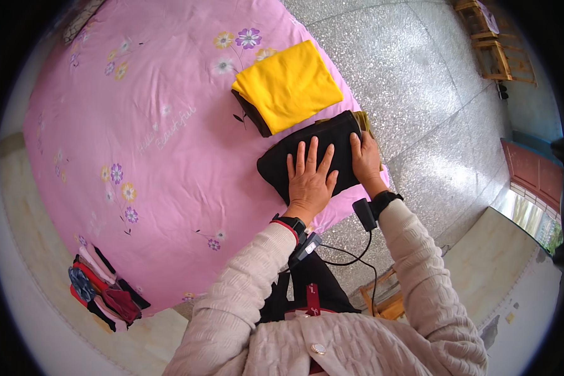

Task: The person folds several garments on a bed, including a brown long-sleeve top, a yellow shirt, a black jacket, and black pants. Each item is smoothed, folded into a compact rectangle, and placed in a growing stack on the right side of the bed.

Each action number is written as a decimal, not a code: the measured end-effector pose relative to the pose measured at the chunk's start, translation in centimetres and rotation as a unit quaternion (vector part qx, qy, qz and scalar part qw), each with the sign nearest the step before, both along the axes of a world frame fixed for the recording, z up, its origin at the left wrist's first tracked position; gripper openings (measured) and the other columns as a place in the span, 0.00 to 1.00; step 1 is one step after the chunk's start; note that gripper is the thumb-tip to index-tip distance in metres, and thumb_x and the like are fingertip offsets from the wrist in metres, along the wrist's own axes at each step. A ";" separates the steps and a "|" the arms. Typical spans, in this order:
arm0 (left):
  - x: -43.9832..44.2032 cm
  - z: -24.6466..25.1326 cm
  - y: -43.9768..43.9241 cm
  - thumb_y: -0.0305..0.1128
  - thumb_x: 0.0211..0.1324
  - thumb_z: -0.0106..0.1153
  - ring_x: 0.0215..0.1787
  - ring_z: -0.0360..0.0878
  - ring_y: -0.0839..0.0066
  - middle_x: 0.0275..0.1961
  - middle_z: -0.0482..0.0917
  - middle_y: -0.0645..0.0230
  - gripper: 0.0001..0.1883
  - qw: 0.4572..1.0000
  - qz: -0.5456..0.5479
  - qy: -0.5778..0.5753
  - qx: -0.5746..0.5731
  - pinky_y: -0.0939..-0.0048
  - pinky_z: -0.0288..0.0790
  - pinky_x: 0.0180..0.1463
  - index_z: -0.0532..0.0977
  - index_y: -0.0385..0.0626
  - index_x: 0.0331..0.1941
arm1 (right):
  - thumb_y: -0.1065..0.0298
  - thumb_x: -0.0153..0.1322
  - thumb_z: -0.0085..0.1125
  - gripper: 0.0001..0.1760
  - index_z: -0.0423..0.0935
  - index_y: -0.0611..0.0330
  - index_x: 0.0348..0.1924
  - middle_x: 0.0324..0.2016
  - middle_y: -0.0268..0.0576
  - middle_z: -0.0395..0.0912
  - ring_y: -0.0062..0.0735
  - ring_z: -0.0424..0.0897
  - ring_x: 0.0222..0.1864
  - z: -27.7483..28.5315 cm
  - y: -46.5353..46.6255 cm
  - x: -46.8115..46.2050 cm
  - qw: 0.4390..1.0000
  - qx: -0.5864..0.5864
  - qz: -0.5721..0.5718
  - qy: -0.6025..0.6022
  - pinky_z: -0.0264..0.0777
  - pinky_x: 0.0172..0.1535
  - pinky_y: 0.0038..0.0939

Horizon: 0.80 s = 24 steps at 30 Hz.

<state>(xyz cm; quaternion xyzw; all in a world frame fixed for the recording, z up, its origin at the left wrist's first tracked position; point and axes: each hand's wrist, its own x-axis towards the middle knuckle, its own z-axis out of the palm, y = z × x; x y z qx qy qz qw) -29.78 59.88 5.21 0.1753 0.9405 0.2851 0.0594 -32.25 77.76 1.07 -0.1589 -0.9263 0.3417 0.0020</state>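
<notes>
A folded black garment (pixel 282 164) lies near the right edge of a bed with a pink flowered cover (pixel 178 188). My left hand (pixel 310 181) rests flat on it, fingers spread. At the garment's right end, my right hand (pixel 367 155) has its thumb on top; its other fingers are mostly hidden, so whether they grip the cloth is unclear. Olive-brown cloth (pixel 363 123) shows along that end. Just beyond, a folded yellow garment (pixel 289 87) lies over dark brown cloth (pixel 252 113).
Several folded clothes (pixel 105 291) are stacked at the bed's lower left corner. Speckled floor (pixel 385 61) borders the bed on the right. Wooden stools (pixel 493 58) stand at the upper right, and another wooden piece (pixel 387 303) is beside me. Cables (pixel 357 259) hang between my wrists.
</notes>
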 end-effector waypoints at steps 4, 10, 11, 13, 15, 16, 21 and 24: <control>0.2 -2.9 0.5 0.48 0.60 0.52 0.75 0.45 0.51 0.75 0.52 0.62 0.32 0.999 -0.034 0.017 -0.023 0.32 0.41 0.69 0.60 0.67 0.69 | 0.55 0.75 0.45 0.19 0.74 0.65 0.39 0.35 0.58 0.76 0.59 0.73 0.43 -2.2 0.9 0.0 1.000 -0.011 -0.020 0.015 0.66 0.48 0.46; -0.6 -6.0 2.4 0.49 0.59 0.53 0.75 0.44 0.53 0.76 0.49 0.66 0.33 0.999 -0.024 -0.008 -0.039 0.33 0.40 0.70 0.60 0.70 0.69 | 0.55 0.77 0.43 0.20 0.75 0.65 0.38 0.35 0.60 0.76 0.61 0.73 0.40 -5.3 2.6 -0.6 0.999 -0.019 -0.034 -0.010 0.66 0.44 0.49; -0.8 -6.1 2.6 0.49 0.59 0.53 0.75 0.44 0.54 0.76 0.49 0.66 0.32 0.999 -0.018 -0.003 -0.034 0.33 0.40 0.70 0.60 0.70 0.69 | 0.55 0.77 0.43 0.21 0.76 0.65 0.38 0.34 0.61 0.76 0.61 0.73 0.40 -5.3 2.7 -1.0 0.999 -0.011 -0.030 -0.010 0.66 0.44 0.48; -0.9 -5.8 2.6 0.48 0.59 0.53 0.76 0.44 0.54 0.76 0.49 0.66 0.33 0.999 -0.018 -0.012 -0.029 0.33 0.40 0.71 0.59 0.70 0.69 | 0.55 0.76 0.44 0.20 0.75 0.65 0.41 0.37 0.60 0.76 0.60 0.73 0.41 -4.3 2.4 -1.5 0.998 -0.001 -0.043 -0.046 0.66 0.46 0.49; -1.2 -5.2 2.5 0.48 0.59 0.53 0.76 0.43 0.54 0.76 0.48 0.66 0.33 1.000 -0.011 -0.014 -0.019 0.33 0.39 0.71 0.59 0.69 0.70 | 0.55 0.76 0.45 0.19 0.75 0.64 0.45 0.43 0.58 0.75 0.59 0.73 0.45 -2.4 1.9 -2.2 0.995 0.092 -0.013 -0.026 0.66 0.50 0.49; -1.2 -4.8 2.3 0.48 0.59 0.54 0.76 0.43 0.54 0.76 0.48 0.66 0.33 1.000 -0.005 -0.021 -0.017 0.33 0.39 0.71 0.59 0.69 0.70 | 0.55 0.75 0.45 0.19 0.74 0.64 0.46 0.46 0.57 0.75 0.58 0.73 0.48 -1.3 1.4 -2.4 0.990 0.136 -0.002 -0.028 0.66 0.52 0.49; -0.7 -3.2 1.6 0.49 0.58 0.54 0.77 0.44 0.55 0.76 0.49 0.65 0.33 1.000 0.003 -0.018 0.008 0.38 0.40 0.72 0.62 0.60 0.68 | 0.54 0.74 0.44 0.29 0.62 0.52 0.67 0.68 0.49 0.57 0.49 0.54 0.71 2.6 -2.8 0.0 0.946 0.223 0.235 0.021 0.46 0.70 0.44; -0.2 -3.4 -0.9 0.46 0.54 0.59 0.76 0.47 0.54 0.75 0.50 0.57 0.39 0.998 -0.003 -0.038 0.051 0.48 0.47 0.74 0.58 0.53 0.70 | 0.56 0.75 0.41 0.28 0.62 0.50 0.68 0.71 0.48 0.53 0.47 0.50 0.73 2.5 -3.4 0.3 0.958 0.206 0.201 0.006 0.41 0.71 0.45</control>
